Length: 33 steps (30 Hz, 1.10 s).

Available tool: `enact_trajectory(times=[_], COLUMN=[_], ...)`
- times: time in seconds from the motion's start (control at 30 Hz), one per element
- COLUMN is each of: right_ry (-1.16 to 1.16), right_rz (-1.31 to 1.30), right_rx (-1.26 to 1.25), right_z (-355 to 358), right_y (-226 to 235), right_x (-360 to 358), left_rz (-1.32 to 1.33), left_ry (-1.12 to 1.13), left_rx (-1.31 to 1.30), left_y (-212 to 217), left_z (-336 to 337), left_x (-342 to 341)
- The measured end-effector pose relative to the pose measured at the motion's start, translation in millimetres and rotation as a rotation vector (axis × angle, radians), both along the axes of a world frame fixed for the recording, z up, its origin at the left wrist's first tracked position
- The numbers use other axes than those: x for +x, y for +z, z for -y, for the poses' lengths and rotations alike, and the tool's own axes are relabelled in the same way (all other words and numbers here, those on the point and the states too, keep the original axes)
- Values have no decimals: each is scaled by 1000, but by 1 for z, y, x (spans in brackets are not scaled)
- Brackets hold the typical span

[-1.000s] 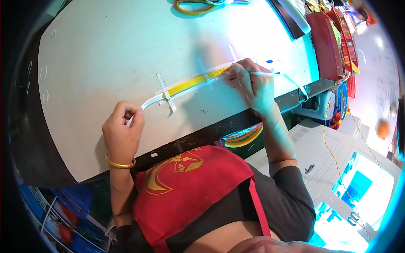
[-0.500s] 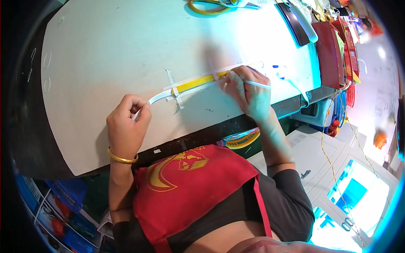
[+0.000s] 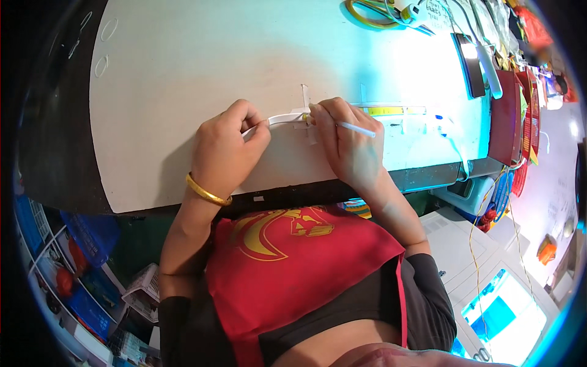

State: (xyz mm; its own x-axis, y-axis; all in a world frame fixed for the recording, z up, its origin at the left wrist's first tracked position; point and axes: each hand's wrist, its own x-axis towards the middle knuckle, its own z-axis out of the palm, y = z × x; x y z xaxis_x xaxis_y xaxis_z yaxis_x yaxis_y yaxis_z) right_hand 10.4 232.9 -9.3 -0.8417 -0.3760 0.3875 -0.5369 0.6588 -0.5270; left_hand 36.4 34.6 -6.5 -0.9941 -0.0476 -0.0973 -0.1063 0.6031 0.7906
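My left hand (image 3: 231, 136) is closed in a pinch on a narrow white strip (image 3: 284, 118), which runs right from its fingertips along the tabletop. A white pen (image 3: 357, 129) is gripped in my right hand (image 3: 350, 137), its tip hidden behind the fingers. The right fingertips are at the left end of a yellow strip (image 3: 386, 111) fixed to the table, beside crossed pieces of pale tape (image 3: 305, 95). Most of the yellow strip's left half is covered by this hand. Past its right end, a loose white strip (image 3: 455, 144) hangs over the table edge near small blue marks (image 3: 439, 118).
A dark phone-like slab (image 3: 469, 66) and a white rounded bar lie at the table's right, beside a dark red box (image 3: 506, 116). Yellow-handled scissors (image 3: 367, 17) and cables lie at the far side. The table's dark front edge (image 3: 293, 197) runs before me.
My right hand has moved left along the yellow strip, from near its right part to its left end. My left hand keeps its pinch on the white strip. The whole view has shifted.
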Motion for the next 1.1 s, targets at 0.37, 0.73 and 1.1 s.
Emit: enact_trajectory(times=[0.37, 0.73, 1.1], right_ry=[-22, -423, -991], right_rz=[342, 326, -141], right_rx=[-309, 450, 529], right_z=[-64, -233, -322], right_y=[5, 30, 21], right_x=[-15, -41, -46], left_rz=[-129, 590, 390], left_ry=[-53, 76, 84], left_rx=[-66, 250, 5], left_y=[-5, 26, 21], left_z=[1, 36, -11], left_x=[0, 23, 0])
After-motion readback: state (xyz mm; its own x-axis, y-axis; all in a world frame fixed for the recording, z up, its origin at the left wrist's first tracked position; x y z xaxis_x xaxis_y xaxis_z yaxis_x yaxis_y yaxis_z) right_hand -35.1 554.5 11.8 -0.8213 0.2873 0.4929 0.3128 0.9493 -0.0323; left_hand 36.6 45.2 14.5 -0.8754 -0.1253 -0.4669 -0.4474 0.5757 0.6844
